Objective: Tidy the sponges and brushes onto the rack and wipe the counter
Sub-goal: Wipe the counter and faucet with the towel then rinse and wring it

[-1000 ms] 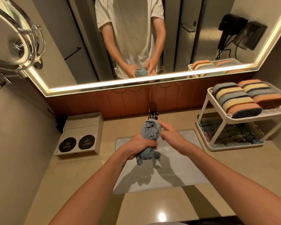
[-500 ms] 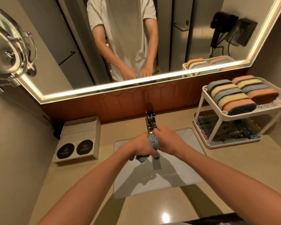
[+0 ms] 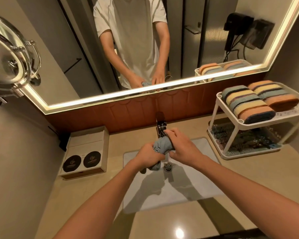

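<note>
Over the white sink point(image 3: 188, 187) both my hands hold a bunched blue-grey cloth point(image 3: 162, 146). My left hand point(image 3: 149, 156) grips its lower part, and a tail of cloth hangs below my fist. My right hand point(image 3: 179, 146) curls round the cloth's upper end, just under the chrome tap point(image 3: 160, 129). At the right stands a white two-tier rack point(image 3: 228, 125). Several striped sponges point(image 3: 245, 102) lie in two rows on its top shelf. Dark brushes point(image 3: 245, 138) lie on its lower shelf, only partly seen.
A beige counter point(image 3: 266, 178) surrounds the sink. A cream box with two black round lids point(image 3: 84, 152) sits at the left by the wall. A round mirror on an arm point(image 3: 10, 66) juts out at the upper left. The wall mirror point(image 3: 188, 40) shows a hairdryer.
The cloth, held upright and loose a second ago, is now squeezed into a tight bunch between both hands. My right hand has closed round its top end.
</note>
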Tool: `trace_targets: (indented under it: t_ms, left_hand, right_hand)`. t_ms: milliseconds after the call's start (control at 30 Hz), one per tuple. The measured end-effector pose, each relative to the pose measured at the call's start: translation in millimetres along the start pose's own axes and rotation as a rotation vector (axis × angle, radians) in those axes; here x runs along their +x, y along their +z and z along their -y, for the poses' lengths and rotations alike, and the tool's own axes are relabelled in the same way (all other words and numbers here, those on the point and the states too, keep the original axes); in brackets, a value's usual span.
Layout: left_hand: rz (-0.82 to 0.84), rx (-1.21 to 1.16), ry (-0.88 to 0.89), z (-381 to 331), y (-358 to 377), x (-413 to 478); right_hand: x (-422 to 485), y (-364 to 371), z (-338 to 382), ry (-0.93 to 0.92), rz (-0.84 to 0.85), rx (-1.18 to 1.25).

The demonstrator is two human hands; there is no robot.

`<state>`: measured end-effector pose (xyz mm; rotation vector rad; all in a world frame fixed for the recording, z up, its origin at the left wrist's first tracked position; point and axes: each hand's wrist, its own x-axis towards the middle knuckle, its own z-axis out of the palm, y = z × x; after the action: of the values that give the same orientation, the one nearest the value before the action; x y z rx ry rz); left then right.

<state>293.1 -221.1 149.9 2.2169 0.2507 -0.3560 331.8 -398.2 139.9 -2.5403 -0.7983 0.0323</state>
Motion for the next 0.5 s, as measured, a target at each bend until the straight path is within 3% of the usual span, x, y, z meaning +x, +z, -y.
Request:
trace_targets:
  t_ms: [100,200,267,400,500]
  left_hand:
    - [0.196,-0.259,-0.130,-2.4,-16.9,-0.1]
    - [0.447,-0.272,-0.126,-16.1,-19.0,-2.2]
    - [0.522,-0.264,-0.125,-26.1,-16.7,-4.4]
    - [0.465,0.010,-0.116,-35.1,-13.8,-3.7]
    - [0.287,0.266,-0.044,-34.6,-4.4,-2.8]
  right_hand:
    - [-22.9,-10.7,-8.5,-0.284,-0.196,-0.261]
    - [-24.1,-5.7,-13.3,-0.313,-0.222,-0.280]
    - [-18.7,-2.0,-8.9,-0.287,-0.265,-0.203]
    - [-10.6,0.4,0.1,-0.228,-0.205,-0.233]
    - [-5.0,4.7,5.3,-0.105,-0.086,-0.263]
